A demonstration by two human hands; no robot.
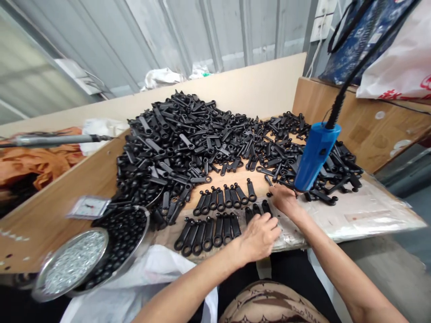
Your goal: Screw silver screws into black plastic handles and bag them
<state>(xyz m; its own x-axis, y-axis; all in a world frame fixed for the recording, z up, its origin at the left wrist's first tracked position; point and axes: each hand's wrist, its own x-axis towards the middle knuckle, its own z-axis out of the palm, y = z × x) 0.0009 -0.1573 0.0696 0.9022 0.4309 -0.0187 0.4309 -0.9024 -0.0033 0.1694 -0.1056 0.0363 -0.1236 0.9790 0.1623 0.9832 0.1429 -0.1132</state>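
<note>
My left hand [261,237] reaches over the right end of the front row, its fingers curled onto a black lever [266,207] whose lower end they hide. To its right, my right hand [285,199] is closed, pinching another black lever [268,180] that pokes out past its fingertips. The levers have a ring at one end and a small ball knob at the other. Several lie side by side in a front row [208,234] and a back row [220,198], rings towards me.
A large heap of loose black levers [188,134] covers the table's far side. A blue power screwdriver [316,157] hangs by its cable just above my right hand. At left, a bowl of black balls [117,237] carries a smaller bowl of silver metal pieces [74,260].
</note>
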